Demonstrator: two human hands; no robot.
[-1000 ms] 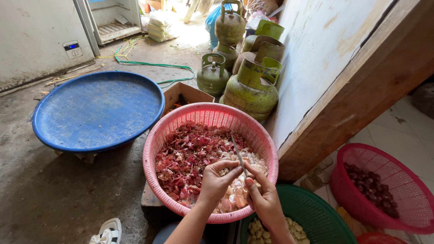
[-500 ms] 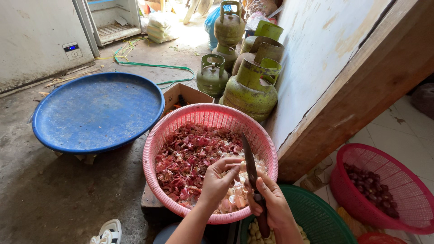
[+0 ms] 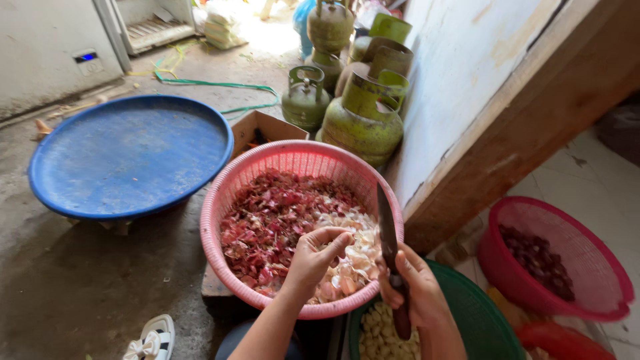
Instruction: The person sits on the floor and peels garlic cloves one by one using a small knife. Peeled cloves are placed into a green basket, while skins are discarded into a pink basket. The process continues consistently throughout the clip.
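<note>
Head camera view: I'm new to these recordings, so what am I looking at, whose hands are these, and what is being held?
The camera sits on a person's head, looking down at their own bare hands. The right hand grips a dark knife, blade pointing up. The left hand, fingers pinched, hovers over a pink basket of reddish and pale peelings. Below is a green basket of peeled cloves. Nearby: a blue tub, green gas cylinders, and a darker pink basket.

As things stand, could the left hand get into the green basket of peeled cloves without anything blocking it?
Probably yes. The left hand hovers over the pink basket, right beside the green basket. Only the right hand with its knife stands between; it would have to pass around those.
</note>
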